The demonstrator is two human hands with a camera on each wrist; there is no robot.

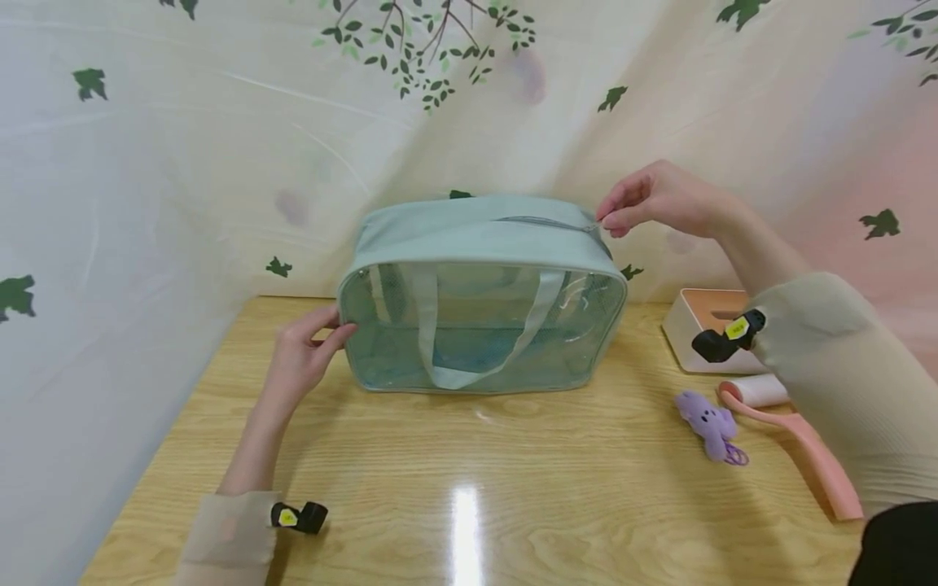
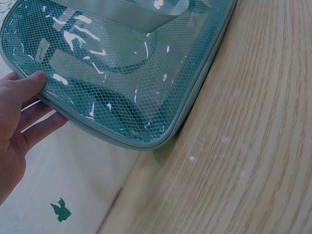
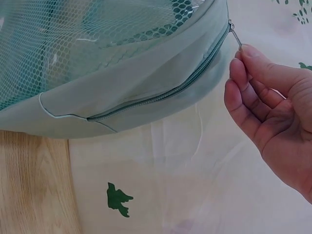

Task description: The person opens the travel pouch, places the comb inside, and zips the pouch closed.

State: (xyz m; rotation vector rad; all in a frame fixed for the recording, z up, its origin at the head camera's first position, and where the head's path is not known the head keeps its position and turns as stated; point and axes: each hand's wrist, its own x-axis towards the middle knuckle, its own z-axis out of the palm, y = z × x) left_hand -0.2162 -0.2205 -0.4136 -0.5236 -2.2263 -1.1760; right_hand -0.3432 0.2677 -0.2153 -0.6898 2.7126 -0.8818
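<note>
A pale green toiletry bag (image 1: 469, 244) with clear front panel and mesh inside stands upright on the table near the back curtain. A fabric handle (image 1: 428, 325) hangs in a loop across its front. My left hand (image 1: 302, 358) grips the bag's left edge, thumb on the front and fingers behind; the left wrist view shows this grip (image 2: 17, 114) at the rim. At the top right corner, my right hand (image 1: 663, 202) pinches the metal zipper pull (image 3: 236, 38) between thumb and forefinger. The zipper (image 3: 161, 95) runs from there down the bag's side in the right wrist view.
On the right of the table stand a white tissue box (image 1: 685, 338) with a wood-coloured top, a lint roller with a pink handle (image 1: 824, 468) and white roll (image 1: 762, 391), and a purple plush keychain (image 1: 707, 419). A leaf-printed curtain (image 1: 220, 163) hangs behind.
</note>
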